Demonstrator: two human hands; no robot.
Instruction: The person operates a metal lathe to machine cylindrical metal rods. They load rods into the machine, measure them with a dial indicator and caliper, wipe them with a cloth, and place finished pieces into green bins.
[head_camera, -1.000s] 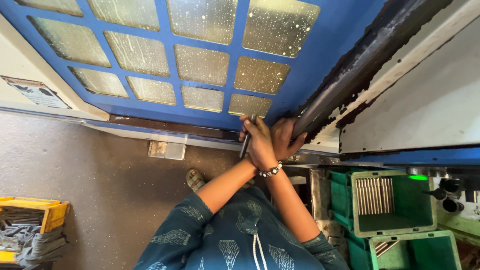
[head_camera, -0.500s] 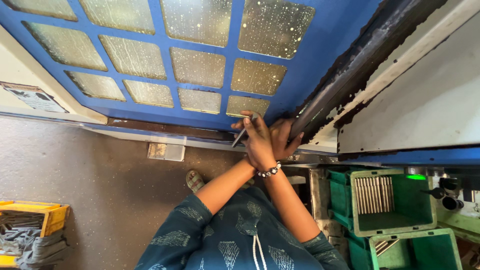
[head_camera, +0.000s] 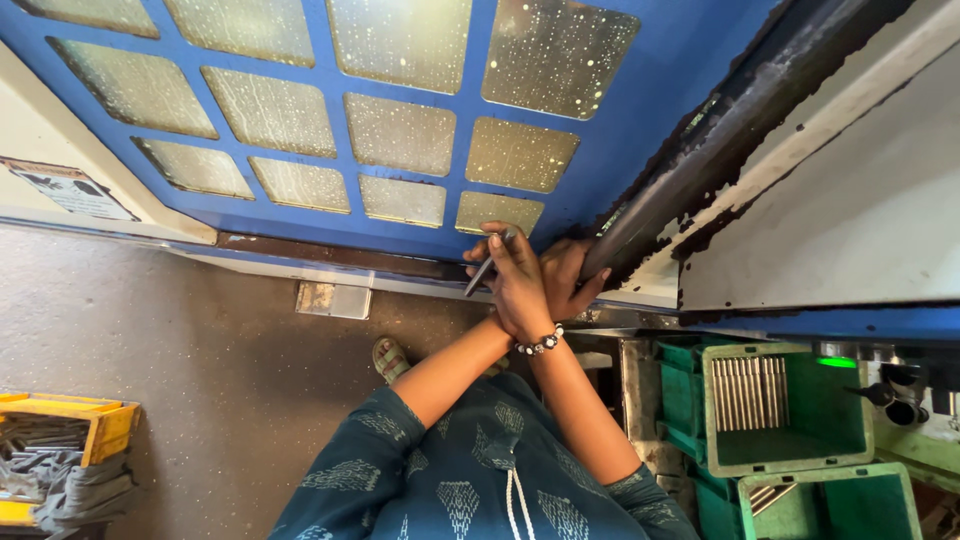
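Note:
My two forearms reach out and meet at the lower corner of a blue door (head_camera: 300, 215) with frosted glass panes. My right hand (head_camera: 518, 290), with a beaded bracelet (head_camera: 540, 344) on its wrist, lies on top and grips a thin metal rod (head_camera: 487, 266) that slants down to the left against the door frame. My left hand (head_camera: 572, 283) is partly hidden under it. Its fingers rest against the dark, grimy door edge (head_camera: 690, 170).
Green crates (head_camera: 790, 410) holding metal rods stand at the lower right, beside a machine with a green light (head_camera: 838, 362). A yellow tray (head_camera: 60, 430) of metal parts and a grey cloth lie at the lower left. My sandalled foot (head_camera: 390, 357) is on the speckled floor.
The rod in my right hand has tipped from nearly upright to a slant. Both hands stay at the same door corner.

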